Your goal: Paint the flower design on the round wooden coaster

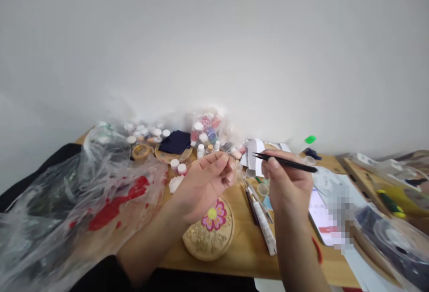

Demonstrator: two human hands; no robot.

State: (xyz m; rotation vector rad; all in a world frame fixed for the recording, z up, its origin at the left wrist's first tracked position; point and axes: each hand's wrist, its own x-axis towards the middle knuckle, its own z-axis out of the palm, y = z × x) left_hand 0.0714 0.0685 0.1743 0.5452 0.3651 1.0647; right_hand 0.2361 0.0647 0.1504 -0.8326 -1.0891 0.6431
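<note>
Black tweezers are pinched in my right hand, their pointed tips aimed left. My left hand is raised with its fingers curled in and thumb pressed near the fingertips; whatever may be between them is too small to make out. Under my left hand a round wooden disc lies on the table, carved with leaves and a flower coloured pink and magenta with a yellow centre. Part of the disc is hidden by my left wrist. The two hands are apart.
A white tube and pens lie right of the disc. Clear plastic sheeting with red stains covers the left. Small white-capped jars, a dark blue cloth and a bag of jars stand behind. At right are a phone and papers.
</note>
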